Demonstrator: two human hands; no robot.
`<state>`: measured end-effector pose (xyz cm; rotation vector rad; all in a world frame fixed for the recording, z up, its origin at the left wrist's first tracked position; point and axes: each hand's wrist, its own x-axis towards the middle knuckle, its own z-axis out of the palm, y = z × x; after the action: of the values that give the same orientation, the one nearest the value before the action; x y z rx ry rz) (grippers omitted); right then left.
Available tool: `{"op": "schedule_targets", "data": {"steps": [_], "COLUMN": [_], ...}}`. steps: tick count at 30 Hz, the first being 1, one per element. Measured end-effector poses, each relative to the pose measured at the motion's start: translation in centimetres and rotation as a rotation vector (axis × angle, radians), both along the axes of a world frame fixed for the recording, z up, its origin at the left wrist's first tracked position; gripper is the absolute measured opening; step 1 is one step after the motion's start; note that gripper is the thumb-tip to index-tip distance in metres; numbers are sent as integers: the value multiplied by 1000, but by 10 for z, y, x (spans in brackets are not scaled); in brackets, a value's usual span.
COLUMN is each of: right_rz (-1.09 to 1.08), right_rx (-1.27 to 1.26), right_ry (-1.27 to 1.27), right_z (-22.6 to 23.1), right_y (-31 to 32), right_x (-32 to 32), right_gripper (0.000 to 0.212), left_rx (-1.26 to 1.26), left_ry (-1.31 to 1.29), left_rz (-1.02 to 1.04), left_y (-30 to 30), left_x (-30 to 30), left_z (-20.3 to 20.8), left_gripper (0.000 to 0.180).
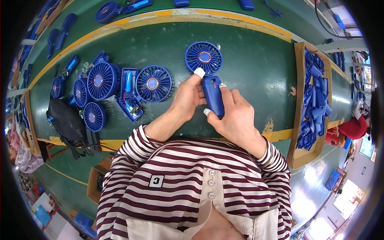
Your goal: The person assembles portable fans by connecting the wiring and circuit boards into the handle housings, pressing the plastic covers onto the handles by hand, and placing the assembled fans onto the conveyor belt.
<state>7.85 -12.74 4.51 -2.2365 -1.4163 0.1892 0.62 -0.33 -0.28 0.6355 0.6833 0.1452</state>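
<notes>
Between my hands lies a blue handheld fan, its round slatted head (195, 60) pointing away from me and its handle (213, 100) toward me. An orange ring marks the middle of the head, and a small orange button shows near the handle's top. My left hand (187, 96) grips the fan where head and handle meet, its thumb on the lower rim. Closed along the handle's right side is my right hand (236, 112), thumb near the bottom end. White coverings wrap several fingertips. The fan's underside is hidden.
To the left sit several blue fans, one a round head (154, 84), beside an opened handle (130, 96) with battery and wiring exposed. A black mesh bag (68, 120) rests at the left edge. On the right, a cardboard box (298, 148) holds many blue handle shells (318, 100).
</notes>
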Motion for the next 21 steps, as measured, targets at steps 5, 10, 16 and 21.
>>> {"op": "schedule_targets", "data": {"steps": [5,10,16,21], "right_rz": [13,66,86,87], "right_rx": [-25,-39,-29,-31], "right_ry": [-43,-96,-171,-178], "right_z": [-4,-7,-9,-6], "right_y": [1,1,1,1], "right_x": [0,0,1,2], "right_gripper": [52,55,53,53], "left_rx": [14,18,91,117], "left_ry": [-2,-18,78,119], "left_rz": [-22,-36,-12,-26], "left_y": [1,2,-1,-1], "left_x": [1,0,4,7], "left_z": [3,-3,0,-2], "left_gripper": [40,38,24,20]}}
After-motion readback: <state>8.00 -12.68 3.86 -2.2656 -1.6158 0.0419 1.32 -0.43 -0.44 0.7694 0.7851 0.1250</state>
